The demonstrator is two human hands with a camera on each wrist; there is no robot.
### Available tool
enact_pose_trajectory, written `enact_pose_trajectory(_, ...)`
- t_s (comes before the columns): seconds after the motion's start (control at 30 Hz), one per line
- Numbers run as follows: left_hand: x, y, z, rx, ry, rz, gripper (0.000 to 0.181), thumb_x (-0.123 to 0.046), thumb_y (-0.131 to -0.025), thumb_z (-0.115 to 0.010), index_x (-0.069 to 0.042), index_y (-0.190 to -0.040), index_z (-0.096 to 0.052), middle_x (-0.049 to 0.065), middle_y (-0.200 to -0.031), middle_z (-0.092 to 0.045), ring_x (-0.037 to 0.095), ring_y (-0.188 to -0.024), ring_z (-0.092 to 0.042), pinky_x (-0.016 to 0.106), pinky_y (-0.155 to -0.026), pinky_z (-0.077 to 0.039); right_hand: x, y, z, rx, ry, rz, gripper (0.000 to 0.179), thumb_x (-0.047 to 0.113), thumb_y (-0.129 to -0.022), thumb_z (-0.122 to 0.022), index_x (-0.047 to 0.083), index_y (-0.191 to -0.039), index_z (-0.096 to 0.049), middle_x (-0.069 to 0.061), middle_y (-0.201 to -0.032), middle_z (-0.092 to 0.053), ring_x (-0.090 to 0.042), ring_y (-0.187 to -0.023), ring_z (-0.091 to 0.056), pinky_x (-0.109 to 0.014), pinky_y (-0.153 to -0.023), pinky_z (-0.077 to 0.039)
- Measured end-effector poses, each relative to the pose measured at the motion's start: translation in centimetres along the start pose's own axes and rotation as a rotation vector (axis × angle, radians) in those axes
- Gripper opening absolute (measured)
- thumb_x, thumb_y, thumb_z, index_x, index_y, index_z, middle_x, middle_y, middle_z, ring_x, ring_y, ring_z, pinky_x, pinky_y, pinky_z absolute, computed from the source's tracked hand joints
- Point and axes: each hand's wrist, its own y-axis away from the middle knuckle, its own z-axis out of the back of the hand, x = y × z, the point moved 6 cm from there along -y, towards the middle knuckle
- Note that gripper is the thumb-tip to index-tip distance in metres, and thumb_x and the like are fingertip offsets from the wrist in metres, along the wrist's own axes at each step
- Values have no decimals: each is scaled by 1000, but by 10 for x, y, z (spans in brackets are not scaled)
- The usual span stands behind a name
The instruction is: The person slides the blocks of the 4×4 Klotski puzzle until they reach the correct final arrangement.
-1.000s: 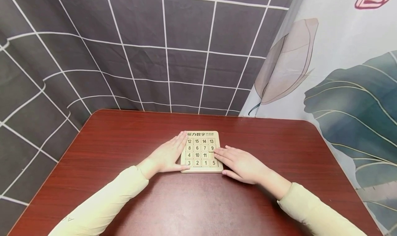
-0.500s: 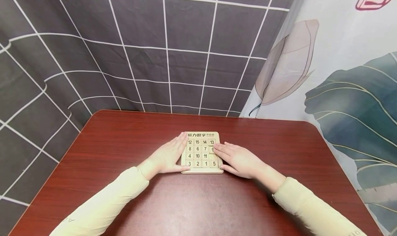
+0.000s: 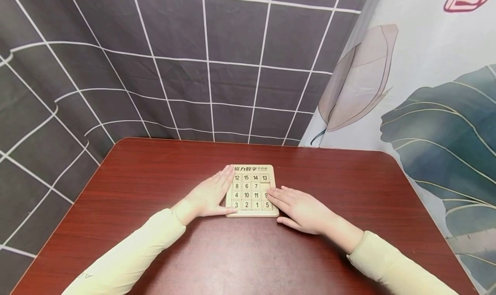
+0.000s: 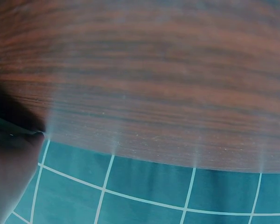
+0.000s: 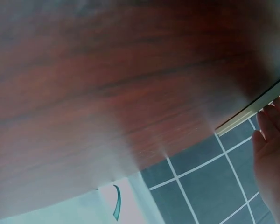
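A pale number sliding puzzle lies flat on the table, with dark printed characters along its top edge. Its square numbered tiles stand in rows; the gap is at the right end of the second row, under the 13 tile. My left hand rests along the puzzle's left side, fingers straight on its upper corner and thumb on its lower left corner. With straight fingers my right hand touches the 9 tile in the third row, partly covering it. In the right wrist view, fingers meet the puzzle's edge.
The reddish-brown wooden table extends on all sides of the puzzle. Behind it hangs a dark grey curtain with white grid lines. A white curtain with large leaf prints hangs at the right.
The 9 tile has slid down from the second row to the third, so the gap is now above it. My right hand moved up, then back down. The left hand stayed put.
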Motion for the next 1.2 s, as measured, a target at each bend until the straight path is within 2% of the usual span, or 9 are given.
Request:
enact_pose_trajectory(0.33, 0, 1, 1, -14, 12, -13, 113, -67, -95, -63, 14, -163, -21, 31, -174, -16, 42, -164, -20, 47, -135, -26, -14, -7, 1, 24, -17, -37, 62, 39, -104, -65, 2, -153, -55, -13, -160, -55, -29, -149, -54, -49, -124, -45)
enact_pose_trajectory(0.77, 0, -1, 2, -38, -39, -40, 111, -66, -96, -62, 14, -162, -25, 31, -173, -21, 42, -163, -24, 47, -134, -29, -42, -29, -3, 42, -38, -123, 60, 35, -105, -64, -2, -151, -56, -17, -159, -56, -31, -148, -54, -50, -127, -42)
enact_pose_trajectory(0.97, 0, -1, 1, -42, -68, -43, 110, -67, -96, -61, 15, -161, -27, 32, -172, -24, 42, -163, -25, 47, -134, -30, -42, -30, -6, 75, -41, -118, 60, 35, -106, -62, -2, -152, -54, -17, -160, -55, -32, -150, -53, -50, -127, -42)
enact_pose_trajectory(1.2, 1, 0, -1, -43, -91, -38, 110, -69, -96, -60, 15, -161, -27, 32, -171, -25, 42, -162, -26, 46, -134, -30, -31, -25, -6, 72, -31, -88, 62, 36, -105, -64, -2, -153, -53, -16, -161, -54, -31, -149, -53, -51, -126, -42)
